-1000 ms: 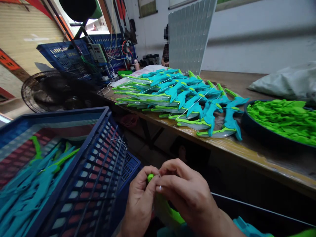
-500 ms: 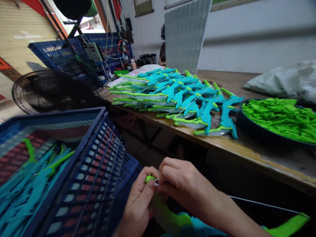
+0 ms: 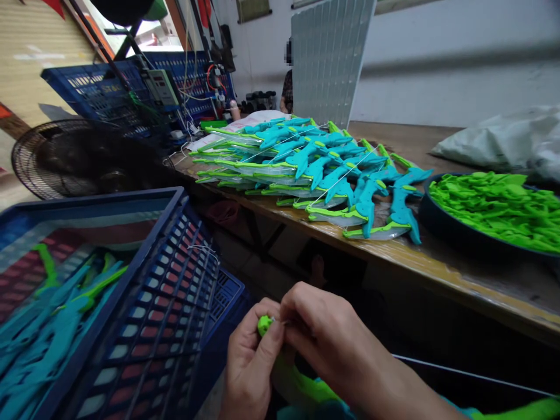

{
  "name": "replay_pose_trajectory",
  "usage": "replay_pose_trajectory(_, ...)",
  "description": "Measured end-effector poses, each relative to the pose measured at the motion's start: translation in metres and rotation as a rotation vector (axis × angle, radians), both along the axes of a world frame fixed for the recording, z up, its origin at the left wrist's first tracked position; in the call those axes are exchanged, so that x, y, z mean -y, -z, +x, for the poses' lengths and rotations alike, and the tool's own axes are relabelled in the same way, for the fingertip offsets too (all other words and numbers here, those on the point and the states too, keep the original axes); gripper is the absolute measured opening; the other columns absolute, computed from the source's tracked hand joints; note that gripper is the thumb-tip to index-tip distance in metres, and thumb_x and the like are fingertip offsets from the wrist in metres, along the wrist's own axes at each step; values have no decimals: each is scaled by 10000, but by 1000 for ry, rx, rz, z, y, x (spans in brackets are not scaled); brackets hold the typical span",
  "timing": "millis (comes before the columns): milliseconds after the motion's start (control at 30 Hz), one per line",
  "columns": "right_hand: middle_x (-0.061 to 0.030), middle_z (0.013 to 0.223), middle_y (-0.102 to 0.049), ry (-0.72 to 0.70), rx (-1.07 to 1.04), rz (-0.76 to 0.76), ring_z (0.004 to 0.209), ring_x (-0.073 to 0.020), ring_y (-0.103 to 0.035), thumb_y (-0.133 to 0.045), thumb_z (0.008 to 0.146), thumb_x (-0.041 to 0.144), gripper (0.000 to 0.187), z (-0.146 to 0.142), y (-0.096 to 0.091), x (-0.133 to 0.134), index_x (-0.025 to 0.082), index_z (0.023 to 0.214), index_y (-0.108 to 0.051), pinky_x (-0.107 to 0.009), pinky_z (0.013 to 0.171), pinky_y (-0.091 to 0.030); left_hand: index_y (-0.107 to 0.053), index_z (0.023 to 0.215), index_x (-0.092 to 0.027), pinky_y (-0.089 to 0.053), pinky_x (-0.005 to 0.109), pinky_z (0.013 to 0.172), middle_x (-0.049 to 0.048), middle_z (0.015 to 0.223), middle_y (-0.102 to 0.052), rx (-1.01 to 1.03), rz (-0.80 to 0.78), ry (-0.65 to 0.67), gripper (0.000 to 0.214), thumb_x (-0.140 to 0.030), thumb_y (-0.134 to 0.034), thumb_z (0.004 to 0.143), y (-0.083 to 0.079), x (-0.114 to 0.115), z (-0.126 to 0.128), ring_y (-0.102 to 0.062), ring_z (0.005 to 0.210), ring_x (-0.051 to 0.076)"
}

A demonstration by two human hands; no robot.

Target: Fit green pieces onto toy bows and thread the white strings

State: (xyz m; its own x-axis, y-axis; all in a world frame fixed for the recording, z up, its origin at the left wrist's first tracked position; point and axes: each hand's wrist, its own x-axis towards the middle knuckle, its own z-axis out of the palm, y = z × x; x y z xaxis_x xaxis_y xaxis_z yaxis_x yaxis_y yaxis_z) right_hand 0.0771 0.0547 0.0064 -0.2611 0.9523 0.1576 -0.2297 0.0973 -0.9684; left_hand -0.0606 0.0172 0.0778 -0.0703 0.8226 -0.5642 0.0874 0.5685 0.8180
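Note:
My left hand is closed around the green tip of a toy bow. Pressed up against it, my right hand pinches the end of the white bowstring beside that tip. The string runs off to the lower right, toward the bow's other green limb. Part of the bow's green and teal body shows below my hands; my right forearm covers its middle.
Finished-looking toy bows lie heaped on the table. A round dark basin of green parts stands to the right. At left are a blue crate with teal and green pieces and a fan. A person sits behind a grey panel.
The bow's tip has turned so its end faces me more, and the white string end beside it shows less. The bow's far limb has dropped lower at the right edge.

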Motion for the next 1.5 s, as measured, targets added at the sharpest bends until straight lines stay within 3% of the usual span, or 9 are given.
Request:
replay_pose_trajectory(200,27,910,-638,-189,-207,-247,820,-52,-588,-641,812,-31,230,20,4,-3,155,947,-655,-141,706,-442,-555,959,-157,-368,199,629,30,859,-422,-175,-17,53,215,-354,-522,1037,2,3,-3,-414,740,98)
replay_pose_trajectory(367,13,810,-631,-242,-327,-380,729,-57,-587,-612,919,83,93,22,5,-1,129,842,-633,-156,660,-458,-562,943,-152,-376,246,690,43,900,-443,-241,-9,182,220,-332,-495,1049,2,-2,-10,-435,801,124)
replay_pose_trajectory(467,-11,891,-605,-164,-302,-273,778,-59,-559,-553,948,72,108,20,6,-1,127,858,-575,-162,683,-454,-538,929,-154,-372,239,692,37,893,-431,-185,-34,202,206,-322,-509,1044,1,-6,-14,-425,797,118)
replay_pose_trajectory(600,-74,1161,-568,-111,-251,122,1020,-117,-518,-495,992,100,68,25,9,-9,132,933,-487,-237,856,-478,-601,995,-140,-348,207,630,34,818,-477,-70,-122,170,235,-374,-581,1007,1,-13,-14,-415,708,92)
replay_pose_trajectory(733,-60,943,-560,-197,-148,295,871,-136,-451,-425,1017,99,141,31,9,-12,127,878,-429,-296,801,-444,-585,924,-101,-332,205,590,29,717,-490,-3,-175,201,307,-397,-658,955,-1,-17,-12,-425,639,85)
replay_pose_trajectory(933,-76,799,-552,150,224,506,771,-174,-465,-378,971,18,191,21,6,3,136,860,-479,-322,694,-433,-548,905,-109,-360,186,580,21,702,-561,14,-154,96,248,-325,-642,981,1,-14,-2,-500,595,66)
replay_pose_trajectory(1033,-70,798,-555,199,257,451,737,-162,-501,-394,996,72,161,16,9,7,155,898,-492,-279,652,-461,-560,893,-110,-366,198,564,21,681,-533,-45,-55,70,286,-366,-663,966,4,-11,5,-482,577,67)
replay_pose_trajectory(1267,-23,757,-552,39,27,158,592,-95,-524,-447,996,143,82,21,22,11,191,986,-512,-155,521,-463,-642,846,-102,-363,222,558,47,707,-517,-251,88,77,333,-421,-726,892,0,-10,13,-469,604,87)
replay_pose_trajectory(1500,-68,978,-664,-110,17,155,792,-124,-671,-580,959,185,237,24,41,14,203,1195,-568,-121,717,-562,-662,858,-113,-371,194,526,31,665,-530,-180,82,46,261,-361,-741,881,-4,-10,11,-476,551,71)
